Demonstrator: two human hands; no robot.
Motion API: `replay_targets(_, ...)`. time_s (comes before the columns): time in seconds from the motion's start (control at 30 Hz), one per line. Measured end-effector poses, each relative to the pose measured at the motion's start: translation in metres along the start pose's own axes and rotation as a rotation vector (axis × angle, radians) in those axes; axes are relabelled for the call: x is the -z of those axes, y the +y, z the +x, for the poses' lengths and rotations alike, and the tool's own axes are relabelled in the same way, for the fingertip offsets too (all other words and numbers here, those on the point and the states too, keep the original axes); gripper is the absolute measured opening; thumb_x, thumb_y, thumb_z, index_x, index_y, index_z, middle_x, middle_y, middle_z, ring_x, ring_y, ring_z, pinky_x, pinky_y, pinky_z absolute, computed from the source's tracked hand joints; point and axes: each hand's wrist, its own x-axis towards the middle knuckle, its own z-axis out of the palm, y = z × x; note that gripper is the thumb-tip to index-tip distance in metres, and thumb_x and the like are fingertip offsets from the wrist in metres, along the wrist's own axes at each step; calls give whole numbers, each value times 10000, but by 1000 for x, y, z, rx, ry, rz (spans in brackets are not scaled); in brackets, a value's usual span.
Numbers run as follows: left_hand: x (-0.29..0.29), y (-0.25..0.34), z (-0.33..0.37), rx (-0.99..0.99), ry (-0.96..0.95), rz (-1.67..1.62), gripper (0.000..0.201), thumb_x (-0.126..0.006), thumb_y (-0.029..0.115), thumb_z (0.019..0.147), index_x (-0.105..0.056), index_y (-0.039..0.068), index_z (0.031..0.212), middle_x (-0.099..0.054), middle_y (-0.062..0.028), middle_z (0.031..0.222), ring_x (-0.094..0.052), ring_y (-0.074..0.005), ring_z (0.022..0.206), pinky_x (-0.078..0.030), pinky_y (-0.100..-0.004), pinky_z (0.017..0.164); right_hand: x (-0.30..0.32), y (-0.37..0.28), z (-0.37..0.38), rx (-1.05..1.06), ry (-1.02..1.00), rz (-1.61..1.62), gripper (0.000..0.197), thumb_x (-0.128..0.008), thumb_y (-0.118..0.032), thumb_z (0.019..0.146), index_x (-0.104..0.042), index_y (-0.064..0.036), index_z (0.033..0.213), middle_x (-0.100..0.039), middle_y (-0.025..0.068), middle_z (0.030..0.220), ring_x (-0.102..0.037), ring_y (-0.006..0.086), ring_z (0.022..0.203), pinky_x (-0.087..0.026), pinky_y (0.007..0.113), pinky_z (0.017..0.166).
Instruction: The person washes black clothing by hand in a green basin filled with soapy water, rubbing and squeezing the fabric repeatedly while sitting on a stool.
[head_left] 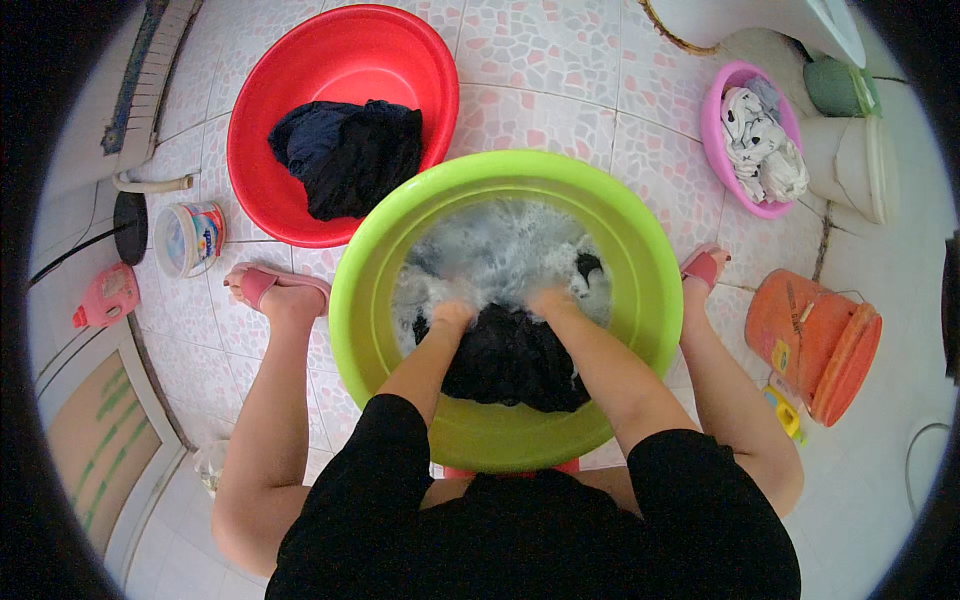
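Between my legs stands a lime-green basin (640, 240) of sudsy, greyish water (490, 240). Both my forearms reach down into it. My left hand (453, 313) and my right hand (549, 300) are side by side, sunk in the foam past the knuckles. Foam and blur hide the fingers of both, so whether they grip anything does not show. A black wet garment (515, 360) bunches up between and below my wrists, against the basin's near wall. Another dark bit of cloth (589, 267) pokes out of the suds right of my right hand.
A red basin (420, 60) with dark clothes (350, 150) touches the green one at far left. At far right sits a pink basin (712, 125) of white laundry (760, 145). An orange bucket (800, 335) lies tipped at right; a small tub (190, 240) and pink bottle (108, 295) are left.
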Motion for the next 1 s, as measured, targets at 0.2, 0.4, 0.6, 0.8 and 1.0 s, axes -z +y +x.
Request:
replay_targets(0.2, 21, 8, 4, 169, -209, -247, 730, -535, 394, 791, -165, 170, 1379, -357, -241, 1301, -392, -356, 1175, -312, -427, 976, -21, 20, 34, 84, 311, -138, 640, -510, -413, 790, -350, -71, 1307, -476, 160, 1226, -420, 354, 1152, -334, 407, 961)
replay_targets(0.4, 72, 41, -38, -61, 267, -223, 995, -688, 179, 710, 35, 256, 1388, -299, -177, 1351, -246, -326, 1266, -290, -558, 948, 17, -12, -12, 142, 730, 301, 648, -684, -249, 680, -419, -37, 1232, -565, 207, 1058, -546, 334, 969, -432, 430, 825)
replay_targets(0.6, 48, 10, -35, 5, 224, -443, 931, -727, 132, 636, -157, 109, 1372, -383, -175, 1287, -359, -330, 1195, -247, -565, 956, 13, -27, -84, 599, 431, 866, 434, -637, -140, 645, -538, 2, 1043, -584, 153, 948, -566, 228, 800, -437, 366, 733)
replay_targets(0.8, 93, 39, -116, -320, 420, -1076, 352, -643, 6, 602, -553, -4, 942, -607, -89, 920, -570, -187, 823, -450, -300, 735, 12, -3, -155, 900, 296, 1340, 331, -542, -4, 637, -529, -25, 967, -538, 32, 844, -520, 156, 802, -417, 284, 745)
replay_targets(1.0, 125, 49, -169, -623, 398, -1603, 490, -501, -118, 426, -553, 1, 899, -565, -51, 825, -548, -171, 738, -455, -272, 618, 5, 5, -204, 1027, 28, 1298, 548, -610, -14, 661, -450, -54, 1184, -463, 77, 1156, -424, 186, 1112, -315, 298, 953)
